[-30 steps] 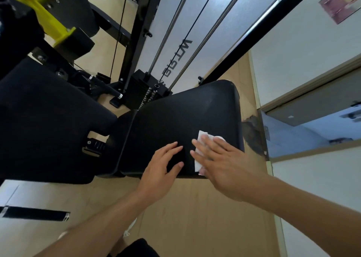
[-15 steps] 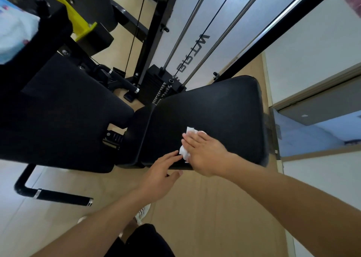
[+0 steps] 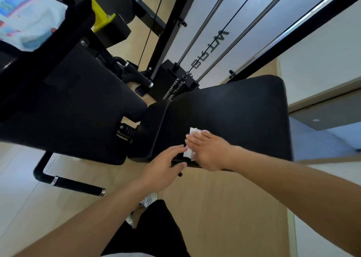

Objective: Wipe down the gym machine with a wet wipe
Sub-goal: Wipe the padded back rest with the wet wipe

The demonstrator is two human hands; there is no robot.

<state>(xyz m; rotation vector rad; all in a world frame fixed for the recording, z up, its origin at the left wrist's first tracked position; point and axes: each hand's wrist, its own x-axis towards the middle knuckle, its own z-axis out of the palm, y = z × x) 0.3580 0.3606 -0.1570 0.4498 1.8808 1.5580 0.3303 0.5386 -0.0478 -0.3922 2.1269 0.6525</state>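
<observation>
Two hands were in view — the left hand (image 3: pixel 164 167) and the right hand (image 3: pixel 209 151). One white wet wipe (image 3: pixel 190 151) lay under the right one. Two black pads showed: the seat pad (image 3: pixel 234 116) and a larger back pad (image 3: pixel 74 108). Three slanted steel guide rods (image 3: pixel 207 22) rose from one weight stack (image 3: pixel 166 81) — and one wipes packet (image 3: pixel 25 16) sat upper left. One sneaker (image 3: pixel 148 200) showed below.

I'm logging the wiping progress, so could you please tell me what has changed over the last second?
The right hand has slid the wet wipe leftward along the black seat pad, toward its near-left corner. The left hand has drawn back to the pad's front edge, thumb beneath it. Unchanged: the right hand keeps the wipe pressed flat under straight fingers, and the pad has not moved.
</observation>
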